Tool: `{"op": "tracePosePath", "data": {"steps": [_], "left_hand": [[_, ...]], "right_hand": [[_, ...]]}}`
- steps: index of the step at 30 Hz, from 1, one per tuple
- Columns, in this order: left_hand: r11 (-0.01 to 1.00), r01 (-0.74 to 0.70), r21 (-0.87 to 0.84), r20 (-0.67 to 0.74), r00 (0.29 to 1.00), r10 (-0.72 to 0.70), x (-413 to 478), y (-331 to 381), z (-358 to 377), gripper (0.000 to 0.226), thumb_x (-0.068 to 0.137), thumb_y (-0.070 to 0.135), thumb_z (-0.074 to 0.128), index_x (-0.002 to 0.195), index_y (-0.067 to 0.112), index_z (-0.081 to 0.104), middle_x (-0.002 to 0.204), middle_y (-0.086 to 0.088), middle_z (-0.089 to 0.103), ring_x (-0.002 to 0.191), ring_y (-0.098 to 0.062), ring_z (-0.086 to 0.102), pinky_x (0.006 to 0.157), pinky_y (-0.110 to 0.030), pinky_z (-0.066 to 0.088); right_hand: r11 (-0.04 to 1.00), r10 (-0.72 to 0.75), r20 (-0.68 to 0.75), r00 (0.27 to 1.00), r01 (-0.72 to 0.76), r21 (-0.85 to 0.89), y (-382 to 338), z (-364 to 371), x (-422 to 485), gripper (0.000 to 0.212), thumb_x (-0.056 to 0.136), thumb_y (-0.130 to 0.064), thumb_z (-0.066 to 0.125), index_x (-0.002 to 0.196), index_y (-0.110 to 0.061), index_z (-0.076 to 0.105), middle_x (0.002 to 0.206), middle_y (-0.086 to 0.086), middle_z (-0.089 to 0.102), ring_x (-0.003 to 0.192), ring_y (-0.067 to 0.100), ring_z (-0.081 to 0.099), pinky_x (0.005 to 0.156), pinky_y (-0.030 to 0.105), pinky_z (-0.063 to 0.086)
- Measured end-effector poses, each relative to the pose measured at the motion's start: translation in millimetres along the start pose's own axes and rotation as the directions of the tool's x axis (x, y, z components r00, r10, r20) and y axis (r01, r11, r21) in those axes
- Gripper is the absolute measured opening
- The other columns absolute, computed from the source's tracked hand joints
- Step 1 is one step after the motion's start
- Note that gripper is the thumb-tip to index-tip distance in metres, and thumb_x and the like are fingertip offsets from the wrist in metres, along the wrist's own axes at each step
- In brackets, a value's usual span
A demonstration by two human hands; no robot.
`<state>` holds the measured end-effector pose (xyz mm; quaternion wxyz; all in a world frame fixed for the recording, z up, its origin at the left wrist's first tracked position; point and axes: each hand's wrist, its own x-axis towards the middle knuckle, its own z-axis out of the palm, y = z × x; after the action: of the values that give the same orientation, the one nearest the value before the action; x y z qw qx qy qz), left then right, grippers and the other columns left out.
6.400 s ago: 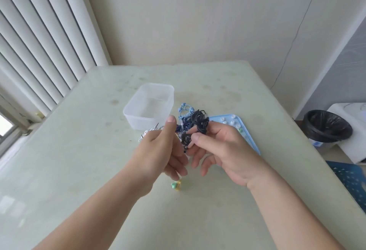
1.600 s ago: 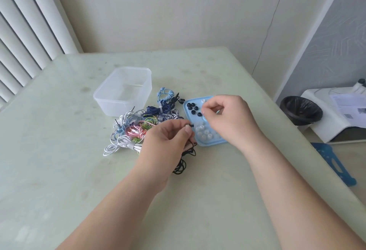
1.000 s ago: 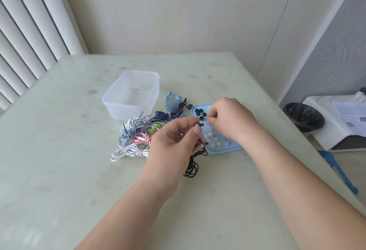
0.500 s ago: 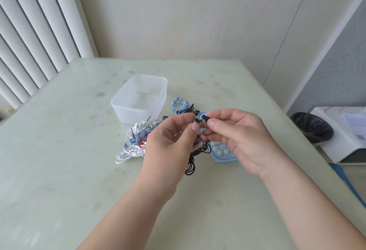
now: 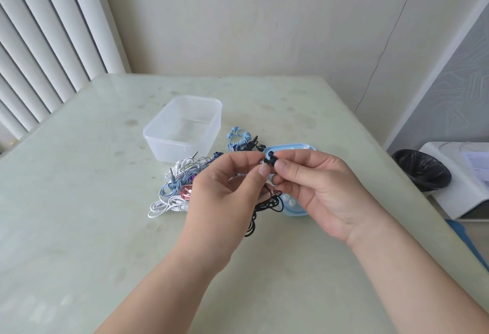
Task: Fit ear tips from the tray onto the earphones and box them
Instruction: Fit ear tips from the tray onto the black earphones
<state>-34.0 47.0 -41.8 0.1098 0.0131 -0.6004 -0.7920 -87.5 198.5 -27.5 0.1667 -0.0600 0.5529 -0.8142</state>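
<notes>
The right hand (image 5: pixel 325 191) has left the blue tray (image 5: pixel 292 212), where a second and a half ago its fingertips were down among the black tips, and has come up to meet the left hand (image 5: pixel 227 188) in the air above the table (image 5: pixel 79 201). The two now sit fingertip to fingertip, a small black ear tip (image 5: pixel 271 157) pinched between the right thumb and forefinger and held against the earbud (image 5: pixel 262 162), which the left thumb and forefinger pinch. Of that earbud only a pale metallic bit shows past the left fingertips, and whether the tip is already seated on it or merely touching is too small to tell. The black cable (image 5: pixel 253 224) of this earphone hangs below the left hand in loose loops down to the table. So the picking part looks done and the fitting is in hand: I judge this the push-on of a tip, and nothing here shows whether the pair's other bud has its tip. The tray lies under and behind the right hand, a few clear tips (image 5: pixel 288 203) showing at its near end. The pile of other earphones (image 5: pixel 177 188) lies to the left of it, just in front of the clear plastic box (image 5: pixel 172 151), in which no earphone shows, so the boxing seems not yet begun
</notes>
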Motion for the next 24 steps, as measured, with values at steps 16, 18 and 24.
{"op": "tracePosePath", "data": {"steps": [16,18,24], "left_hand": [[0.993,0.011,0.115,-0.01,1.0,-0.01,0.9,0.4,-4.1,0.008,0.096,0.007,0.071,0.102,0.011,0.073,0.082,-0.002,0.078,0.075,-0.019,0.078,0.07,-0.021,0.059],[0.994,0.015,0.109,-0.01,1.0,-0.014,0.3,0.0,-3.2,0.007,0.096,0.006,0.071,0.102,0.01,0.072,0.082,-0.003,0.078,0.076,-0.022,0.079,0.071,-0.022,0.06],[0.991,-0.002,0.13,0.008,1.0,0.001,0.1,-0.1,-2.2,0.007,0.096,0.005,0.07,0.098,0.012,0.072,0.076,0.004,0.075,0.077,-0.02,0.078,0.067,-0.018,0.057]], "right_hand": [[1.0,0.011,0.011,1.0,-0.011,0.009,5.9,2.1,0.4,0.02,0.075,-0.006,0.073,0.094,-0.005,0.078,0.081,0.016,0.068,0.067,0.019,0.064,0.064,0.026,0.056],[1.0,0.01,0.008,1.0,-0.01,0.009,6.1,2.6,0.6,0.019,0.073,-0.005,0.074,0.092,-0.006,0.079,0.079,0.016,0.068,0.066,0.019,0.064,0.064,0.026,0.056],[0.999,0.025,-0.014,1.0,-0.025,0.02,5.6,2.3,1.1,0.011,0.071,-0.001,0.073,0.081,-0.006,0.074,0.069,0.012,0.067,0.06,0.018,0.066,0.059,0.024,0.057]]}}
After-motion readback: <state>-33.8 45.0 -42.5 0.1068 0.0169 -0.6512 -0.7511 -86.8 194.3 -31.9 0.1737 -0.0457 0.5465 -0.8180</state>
